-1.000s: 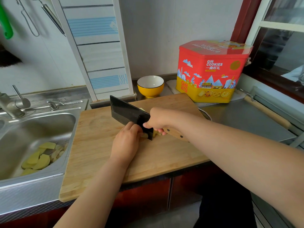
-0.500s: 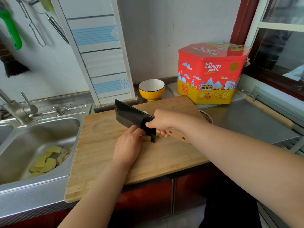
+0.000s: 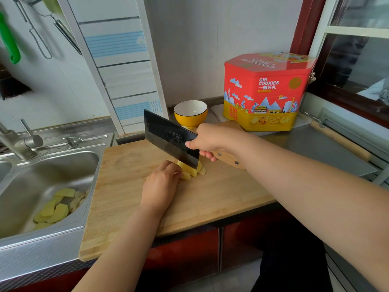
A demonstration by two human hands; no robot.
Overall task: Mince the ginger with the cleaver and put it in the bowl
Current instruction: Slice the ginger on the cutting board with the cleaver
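Two hands work close together on the board point(image 3: 130, 186), and that closeness is the main risk. The right hand point(image 3: 210, 140) is wrapped tight round the handle of the cleaver point(image 3: 170, 138), whose edge sits on the ginger point(image 3: 190, 170) near the board's middle. The left hand point(image 3: 162, 182) is curled, fingertips pressing the ginger from the left, just beside the blade. If those fingertips creep under the edge, or the blade wanders left, a cut finger seems likely. The ginger is in thick chunks, far from minced, and small wet pieces could roll or skid under a hard chop. The bowl point(image 3: 190, 113) stands empty behind the board on the worktop point(image 3: 305, 144), near the blade's far tip; a wide swing could knock it.
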